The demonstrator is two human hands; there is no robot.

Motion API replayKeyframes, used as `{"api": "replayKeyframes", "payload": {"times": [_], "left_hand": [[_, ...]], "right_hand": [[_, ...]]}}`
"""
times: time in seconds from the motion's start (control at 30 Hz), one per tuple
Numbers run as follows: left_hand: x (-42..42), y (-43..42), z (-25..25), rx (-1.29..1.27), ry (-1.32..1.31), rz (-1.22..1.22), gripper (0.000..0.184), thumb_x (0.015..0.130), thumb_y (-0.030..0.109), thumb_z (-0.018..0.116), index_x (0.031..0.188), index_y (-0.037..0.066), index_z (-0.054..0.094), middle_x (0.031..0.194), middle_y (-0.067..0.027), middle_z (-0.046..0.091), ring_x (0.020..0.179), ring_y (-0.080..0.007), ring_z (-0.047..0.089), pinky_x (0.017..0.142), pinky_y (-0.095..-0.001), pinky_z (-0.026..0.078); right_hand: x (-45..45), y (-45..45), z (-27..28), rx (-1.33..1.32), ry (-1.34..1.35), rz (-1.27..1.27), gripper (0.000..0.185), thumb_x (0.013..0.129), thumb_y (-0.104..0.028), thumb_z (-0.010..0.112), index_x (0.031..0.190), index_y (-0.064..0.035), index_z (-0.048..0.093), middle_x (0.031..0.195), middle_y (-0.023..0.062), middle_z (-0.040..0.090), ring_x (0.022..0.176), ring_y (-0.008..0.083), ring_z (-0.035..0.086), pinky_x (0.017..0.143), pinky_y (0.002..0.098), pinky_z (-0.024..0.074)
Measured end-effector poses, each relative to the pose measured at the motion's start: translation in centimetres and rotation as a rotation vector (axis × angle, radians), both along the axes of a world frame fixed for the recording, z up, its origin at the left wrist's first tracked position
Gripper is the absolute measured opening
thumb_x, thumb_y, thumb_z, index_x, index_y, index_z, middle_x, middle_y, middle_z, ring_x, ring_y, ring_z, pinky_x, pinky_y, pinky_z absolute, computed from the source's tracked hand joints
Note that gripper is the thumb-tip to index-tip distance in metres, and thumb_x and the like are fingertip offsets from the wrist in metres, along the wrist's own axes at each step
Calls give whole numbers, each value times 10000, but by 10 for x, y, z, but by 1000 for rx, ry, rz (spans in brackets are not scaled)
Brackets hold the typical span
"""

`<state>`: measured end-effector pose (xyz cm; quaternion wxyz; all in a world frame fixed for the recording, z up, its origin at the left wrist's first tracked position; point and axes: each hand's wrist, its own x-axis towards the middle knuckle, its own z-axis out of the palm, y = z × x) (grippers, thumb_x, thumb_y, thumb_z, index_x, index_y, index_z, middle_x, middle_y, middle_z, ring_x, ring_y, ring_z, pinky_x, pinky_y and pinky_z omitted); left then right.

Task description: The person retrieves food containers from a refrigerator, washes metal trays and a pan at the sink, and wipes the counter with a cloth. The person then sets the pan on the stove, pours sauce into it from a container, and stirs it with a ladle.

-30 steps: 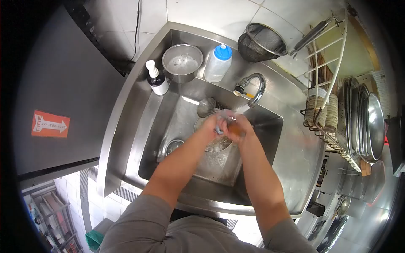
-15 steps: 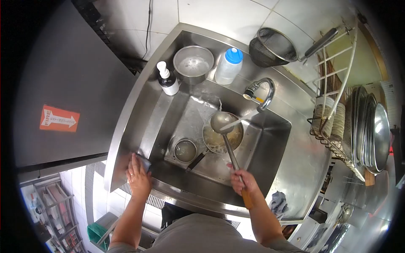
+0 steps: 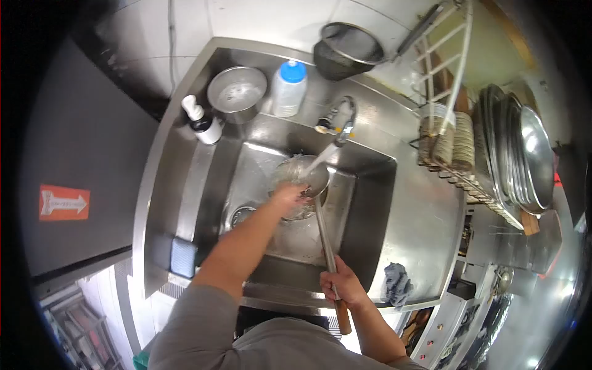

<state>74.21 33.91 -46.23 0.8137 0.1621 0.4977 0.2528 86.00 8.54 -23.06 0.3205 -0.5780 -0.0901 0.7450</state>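
Note:
A long-handled metal ladle (image 3: 326, 233) with a wooden grip slants over the sink (image 3: 296, 240). My right hand (image 3: 343, 283) is wrapped round its handle near the sink's front edge. Water runs from the faucet (image 3: 346, 120) into the ladle's bowl. My left hand (image 3: 291, 198) touches or nearly touches the bowl's left side; its fingers are blurred. Beneath, a round pan (image 3: 302, 213) in the basin is partly covered by the ladle and my left hand. Another small round container (image 3: 243, 216) is mostly hidden behind my left forearm.
A steel pot (image 3: 237, 92), a pump bottle (image 3: 203, 126), a blue-capped bottle (image 3: 290, 89) and a mesh strainer (image 3: 348, 52) line the back ledge. A grey cloth (image 3: 398, 285) lies at right, a sponge (image 3: 183, 258) at front left. A rack (image 3: 481, 191) holds trays and bowls.
My left hand has left the sponge at the sink's left edge and moved to the ladle's bowl. My right hand still grips the ladle. The camera view has shifted.

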Motion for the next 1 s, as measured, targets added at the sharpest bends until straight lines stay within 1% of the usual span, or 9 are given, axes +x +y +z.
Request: {"api": "replayKeyframes", "payload": {"times": [0.03,0.1,0.17,0.23,0.3,0.53,0.8,0.9,1.0], "left_hand": [[-10,20,10,7,-22,-24,379,828,149,823,1101,-41,642,1004,-128,692,863,-299,712,747,-454,574],[-26,58,31,1163,517,-647,309,870,250,776,1033,-4,707,917,-152,731,843,-311,728,755,-437,571],[-9,62,110,1106,620,-835,310,878,300,739,1021,26,729,924,-168,734,860,-326,725,775,-424,570],[1,65,132,1025,749,-1008,324,886,351,701,1009,55,751,931,-185,737,877,-341,721,795,-411,569],[4,66,118,1855,616,-1372,191,874,220,659,1030,170,758,1021,-128,730,934,-332,707,837,-427,567],[-35,105,83,1555,683,-806,230,859,143,690,1082,115,738,1102,-135,716,1016,-358,677,889,-444,545],[-82,109,34,736,593,-472,278,893,138,662,1146,40,721,1062,-191,742,1004,-337,710,902,-408,550],[-116,47,-54,909,996,-611,556,853,311,735,1339,67,619,1266,-216,666,1193,-346,635,1040,-425,494],[-171,-19,-100,291,1261,-653,861,830,366,756,1528,51,363,1476,-245,494,1339,-382,515,1114,-456,431]], "right_hand": [[8,-1,4,9,-138,76,672,934,-21,552,1540,-86,269,692,46,496,443,137,465,409,290,375],[22,-5,10,14,-329,266,702,920,-14,576,1547,-60,263,730,67,557,478,154,523,436,298,412],[22,-10,10,183,-795,597,743,913,-73,625,1566,-51,271,790,103,594,561,175,586,503,328,485],[25,6,5,171,-583,472,720,917,-55,627,1555,-42,296,849,114,624,617,185,616,529,321,504],[32,34,1,124,-180,225,673,924,-19,630,1535,-23,346,968,137,686,728,205,675,580,305,542],[57,251,-113,17,494,-208,277,990,-48,497,1231,86,521,957,112,628,714,143,621,549,252,550],[2,201,-53,390,-147,251,488,950,-103,652,1399,-66,463,717,-17,500,544,98,459,472,275,373],[48,136,-90,481,-794,366,438,976,-198,661,1366,-39,538,947,87,641,787,184,611,675,325,490],[107,81,-69,462,-1101,243,390,966,-284,690,1244,-15,640,1022,200,722,887,267,708,757,377,541]]}}
